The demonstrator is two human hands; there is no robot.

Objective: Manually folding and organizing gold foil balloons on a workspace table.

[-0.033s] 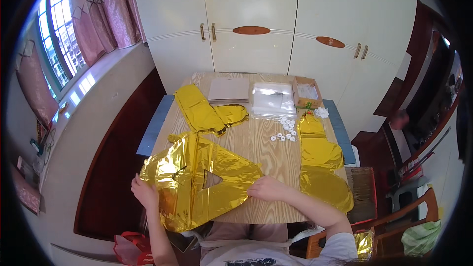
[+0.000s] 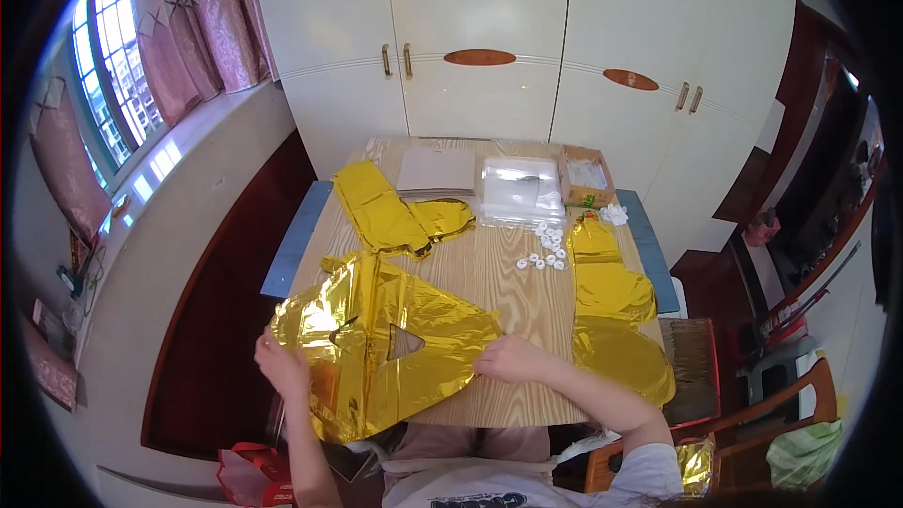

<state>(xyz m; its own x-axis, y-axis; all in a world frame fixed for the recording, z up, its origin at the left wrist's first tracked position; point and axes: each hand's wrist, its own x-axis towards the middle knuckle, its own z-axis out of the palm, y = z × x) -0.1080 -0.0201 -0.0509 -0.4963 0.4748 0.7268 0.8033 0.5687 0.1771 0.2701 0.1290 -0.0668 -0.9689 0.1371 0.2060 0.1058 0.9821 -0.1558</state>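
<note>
A flat, deflated gold foil balloon [image 2: 428,310] with a triangular opening lies in front of me, partly over the table's near edge. My left hand [image 2: 283,369] is at its left edge, fingers curled onto the foil. At its right corner, my right hand [image 2: 508,358] has its fingers closed on the edge. Another folded gold foil balloon [image 2: 376,212] lies beyond it at the far left. Along the right side of the table stretches one more gold foil piece [image 2: 611,296]. The fingertips of both hands are partly hidden.
On the wooden table [image 2: 513,296] are several small white rings [image 2: 548,249], a stack of clear plastic bags [image 2: 520,190], a grey-white stack of sheets [image 2: 436,170] and a cardboard box [image 2: 588,177]. White cabinets stand behind. A wooden chair [image 2: 809,404] is at the right.
My left hand has shifted slightly to the right at the balloon's left edge. My right hand and the other things look unmoved.
</note>
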